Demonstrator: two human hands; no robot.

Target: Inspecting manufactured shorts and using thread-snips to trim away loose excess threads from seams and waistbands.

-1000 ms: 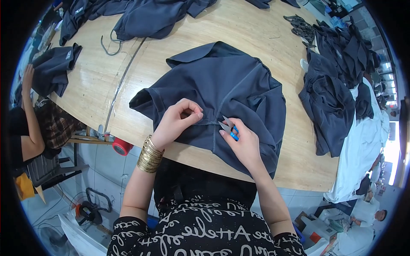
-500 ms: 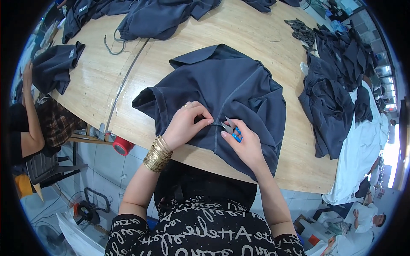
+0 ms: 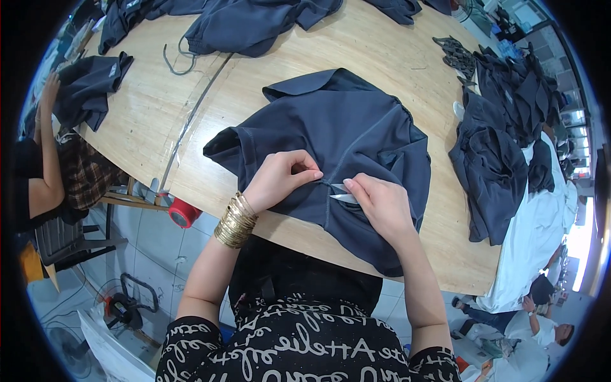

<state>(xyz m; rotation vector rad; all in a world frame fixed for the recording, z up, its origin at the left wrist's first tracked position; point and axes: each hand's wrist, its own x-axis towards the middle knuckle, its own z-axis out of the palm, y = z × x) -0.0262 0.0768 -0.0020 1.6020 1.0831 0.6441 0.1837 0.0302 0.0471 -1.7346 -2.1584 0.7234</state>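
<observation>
The dark navy cloth garment with pale-stitched seams [image 3: 299,127] lies rumpled right in front of me, under both my hands. Its long pale-stitched seam [image 3: 349,148] slants from the upper right down toward my body and meets a shorter cross seam just beside my fingertips. As I judge it, everything turns on that meeting point: it lies between my hands, just right of the left fingers and just left of the blade tips. My left hand [image 3: 280,177] has its thumb and forefinger pressed together there; whether they pinch a thread or a fold is too small to tell. My right hand [image 3: 385,207] closes around the small silver-bladed snips [image 3: 344,198], hiding the handles. The blades stand apart and point left, across the long seam, so of my bare fingers the left ones are nearer the crossing.

Farther out, thin gold bangles [image 3: 235,223] ring my left wrist. The pale wooden worktop [image 3: 458,254] carries everything, with a heap of dark garments [image 3: 487,153] to my right, against a white cloth [image 3: 519,235].
</observation>
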